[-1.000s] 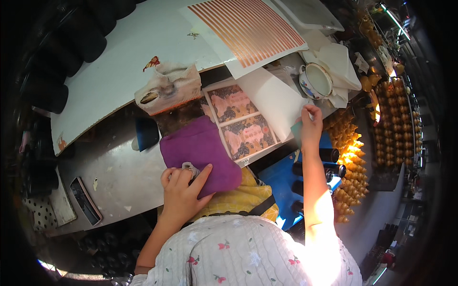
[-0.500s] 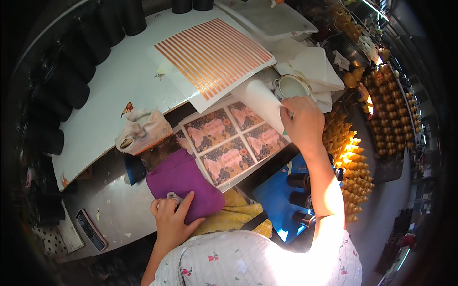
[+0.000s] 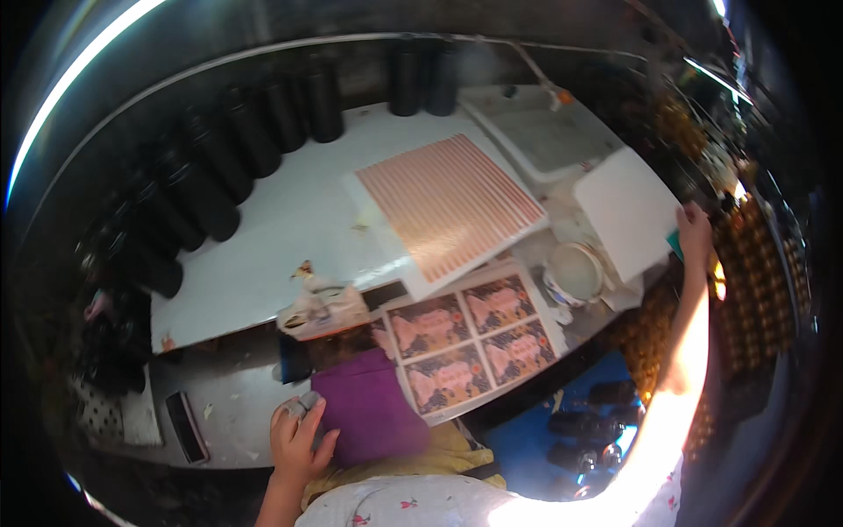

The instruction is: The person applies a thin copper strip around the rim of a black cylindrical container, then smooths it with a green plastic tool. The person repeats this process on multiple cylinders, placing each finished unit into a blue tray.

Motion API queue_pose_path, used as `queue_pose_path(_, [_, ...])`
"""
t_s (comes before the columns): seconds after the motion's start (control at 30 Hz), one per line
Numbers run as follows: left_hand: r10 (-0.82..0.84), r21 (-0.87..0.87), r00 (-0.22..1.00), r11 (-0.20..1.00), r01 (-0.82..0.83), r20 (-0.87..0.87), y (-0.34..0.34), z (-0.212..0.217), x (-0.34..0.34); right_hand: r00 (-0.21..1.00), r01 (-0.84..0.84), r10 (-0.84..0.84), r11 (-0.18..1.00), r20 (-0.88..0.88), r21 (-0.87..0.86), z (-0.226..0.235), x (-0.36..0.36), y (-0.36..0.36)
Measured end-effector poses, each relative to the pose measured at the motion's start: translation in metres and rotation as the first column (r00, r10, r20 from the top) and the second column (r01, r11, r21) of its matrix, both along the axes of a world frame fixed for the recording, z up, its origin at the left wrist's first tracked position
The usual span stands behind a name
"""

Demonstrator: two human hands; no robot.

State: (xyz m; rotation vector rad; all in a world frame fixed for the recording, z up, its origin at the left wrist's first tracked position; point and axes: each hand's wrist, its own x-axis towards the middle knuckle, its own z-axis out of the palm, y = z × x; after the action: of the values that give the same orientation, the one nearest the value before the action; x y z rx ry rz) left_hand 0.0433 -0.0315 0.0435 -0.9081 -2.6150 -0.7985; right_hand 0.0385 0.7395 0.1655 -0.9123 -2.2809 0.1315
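At the far right, my right hand point(image 3: 695, 235) pinches the edge of a white paper sheet point(image 3: 625, 211), which spreads flat above other pale paper. A small green patch shows beside the fingers. My left hand point(image 3: 299, 441) is curled at the left edge of a purple cloth point(image 3: 369, 406), with a small grey wad point(image 3: 301, 405) held at its fingers; what the wad is, I cannot make out. Between my hands lies a sheet of four-panel pink and dark printed pictures point(image 3: 465, 338), uncovered. Behind it rests a sheet with orange stripes point(image 3: 452, 206).
A row of black cylinders point(image 3: 202, 180) lines the back left of the white board point(image 3: 263, 263). A crumpled stained cloth point(image 3: 325, 307), a phone point(image 3: 186, 428), a round white pot point(image 3: 575, 272) and a shallow tray point(image 3: 549, 132) are around. Gold-brown pieces stand in rows point(image 3: 755, 281) at right.
My right hand has carried the white sheet away from the printed pictures to the far right. My left hand has slid to the purple cloth's left edge. The view has shifted.
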Motion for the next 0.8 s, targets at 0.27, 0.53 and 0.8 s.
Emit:
queue_pose_path(0.27, [0.624, 0.323, 0.750, 0.772, -0.547, -0.221, -0.065, 0.062, -0.133, 0.950, -0.312, 0.302, 0.917, 0.079, 0.248, -0.084, 0.028, -0.150])
queue_pose_path(0.53, [0.844, 0.669, 0.533, 0.366, -0.647, 0.054, -0.136, 0.066, -0.262, 0.904, -0.407, 0.422, 0.898, -0.066, 0.167, -0.084, 0.068, -0.281])
queue_pose_path(0.8, [-0.229, 0.764, 0.876, 0.609, -0.211, 0.424, -0.018, 0.063, -0.088, 0.651, -0.734, 0.673, 0.442, -0.351, -0.516, -0.070, 0.057, -0.448])
